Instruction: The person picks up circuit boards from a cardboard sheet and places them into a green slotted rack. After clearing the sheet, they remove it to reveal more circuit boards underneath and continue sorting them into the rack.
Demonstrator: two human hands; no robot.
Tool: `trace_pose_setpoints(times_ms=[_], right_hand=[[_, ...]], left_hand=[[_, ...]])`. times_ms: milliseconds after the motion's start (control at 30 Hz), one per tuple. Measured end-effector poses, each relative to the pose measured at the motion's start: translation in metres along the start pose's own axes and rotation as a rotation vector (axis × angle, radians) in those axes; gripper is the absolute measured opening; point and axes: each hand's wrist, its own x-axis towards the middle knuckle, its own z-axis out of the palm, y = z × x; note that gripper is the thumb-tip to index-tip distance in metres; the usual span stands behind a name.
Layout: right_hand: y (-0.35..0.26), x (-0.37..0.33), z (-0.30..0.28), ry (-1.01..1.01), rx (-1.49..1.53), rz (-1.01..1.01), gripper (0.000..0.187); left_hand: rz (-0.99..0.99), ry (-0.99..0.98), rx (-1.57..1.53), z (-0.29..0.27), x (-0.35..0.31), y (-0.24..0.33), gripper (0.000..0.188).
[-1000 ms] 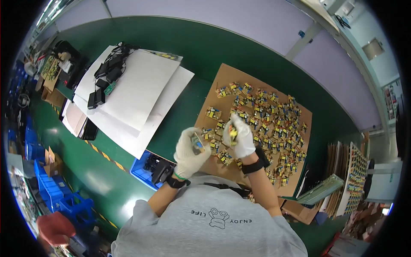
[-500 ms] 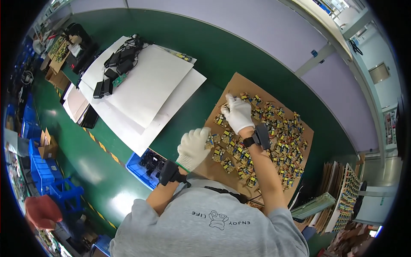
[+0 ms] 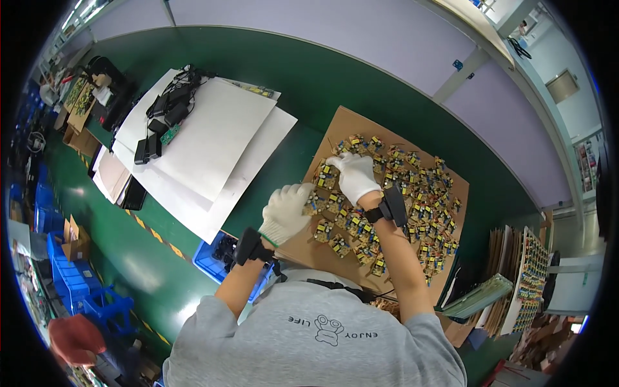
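Small circuit boards [image 3: 422, 193] with yellow and blue parts cover much of a brown cardboard sheet [image 3: 340, 122]. My left hand [image 3: 287, 209], in a white knit glove, is at the sheet's left edge. Its fingers are closed at the edge of a small circuit board [image 3: 312, 204] and seem to grip it. My right hand [image 3: 356, 178], also gloved, is over the upper left of the spread boards. Its fingers are bent and drawn together, pointing left; the glove hides whatever they hold. Black devices are strapped to both wrists.
Large white sheets [image 3: 213, 142] lie on the green table to the left, with black power adapters [image 3: 171, 106] and cables on top. A blue bin [image 3: 209, 258] of black parts stands below. Upright cardboard sheets and board panels [image 3: 525, 280] lean at the right.
My right hand has come down and nearer to me from the sheet's upper left corner. My left hand has moved slightly up beside the board. The whole view has shifted a little.
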Motion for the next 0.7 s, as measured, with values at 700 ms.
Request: trace_pose_setpoints(times_ms=[700], right_hand=[[-0.117,-0.054,-0.043,0.023,0.581,0.74,0.039]], left_hand=[[-0.064,0.109,-0.35,-0.003,-0.027,0.052,0.086]])
